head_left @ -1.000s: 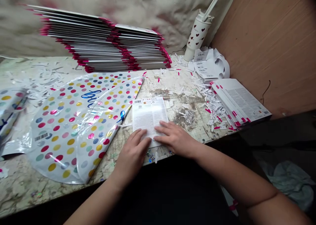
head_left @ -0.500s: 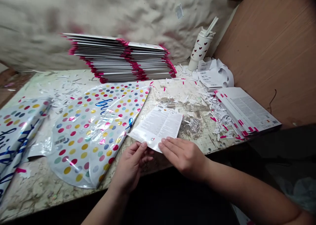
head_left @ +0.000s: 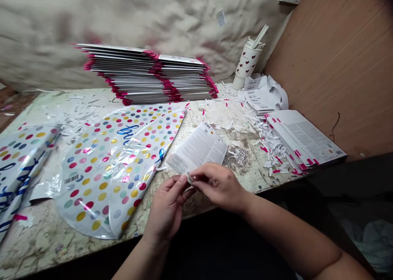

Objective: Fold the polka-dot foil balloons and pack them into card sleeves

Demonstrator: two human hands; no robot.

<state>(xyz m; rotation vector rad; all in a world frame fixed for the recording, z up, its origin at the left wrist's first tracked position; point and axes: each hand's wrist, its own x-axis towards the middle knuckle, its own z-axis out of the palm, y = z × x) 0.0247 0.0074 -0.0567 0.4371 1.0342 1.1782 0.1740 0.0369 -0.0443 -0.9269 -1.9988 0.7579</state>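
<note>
Both my hands hold a printed white paper sheet [head_left: 198,149] raised slightly above the mottled table, its barcode end pointing away from me. My right hand [head_left: 217,186] pinches its near corner, where a small white tab or peeled piece [head_left: 190,178] shows between my fingers. My left hand [head_left: 167,206] is just below, with its fingertips at the same corner. To the left of my hands lies a polka-dot foil balloon [head_left: 107,173], flat and folded over along one side.
A stack of flat packages with pink edges [head_left: 147,73] stands at the back. White paper scraps [head_left: 270,145] are strewn right, beside a stack of printed packages [head_left: 303,138]. A heart-patterned tumbler [head_left: 247,63] and labels [head_left: 258,93] stand behind them. Another foil piece [head_left: 21,169] lies far left.
The sheet has gone from flat on the table under both hands to lifted and turned. My hands have come together at its near corner, and the view has shifted slightly.
</note>
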